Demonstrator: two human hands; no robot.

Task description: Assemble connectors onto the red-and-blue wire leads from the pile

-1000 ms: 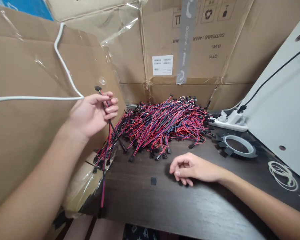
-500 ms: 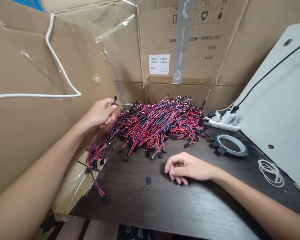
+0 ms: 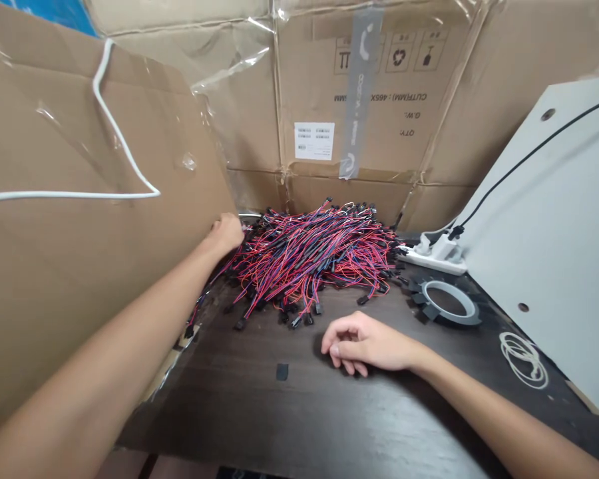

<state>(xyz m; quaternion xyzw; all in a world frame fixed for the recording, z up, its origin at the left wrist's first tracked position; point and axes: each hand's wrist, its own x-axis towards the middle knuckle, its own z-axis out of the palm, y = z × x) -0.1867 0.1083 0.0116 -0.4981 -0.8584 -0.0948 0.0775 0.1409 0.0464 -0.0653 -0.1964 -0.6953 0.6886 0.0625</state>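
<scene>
At the left end of a heap of red-and-blue wire cables (image 3: 304, 253) with black connectors, my left hand (image 3: 228, 231) reaches in beside the cardboard. Its fingers are turned away and hidden, so whether it holds a cable does not show. My right hand (image 3: 364, 342) rests on the dark table (image 3: 219, 412) in front of the heap, fingers loosely curled and a little apart, with nothing in them. Left of it lies a small black square piece (image 3: 282, 372). A few cables (image 3: 196, 319) show below my left forearm, mostly covered by it.
A cardboard sheet (image 3: 104, 266) stands on the left, and a large carton (image 3: 319, 80) forms the back. To the right are a white power strip (image 3: 436, 258), a tape ring (image 3: 449, 303) edged with black pieces, a coiled pale cord (image 3: 524, 359) and a white panel (image 3: 554, 233).
My left hand has moved forward, down and slightly right to the heap's left end; the cable that hung from it no longer shows. The view has tilted slightly. My right hand stays in place.
</scene>
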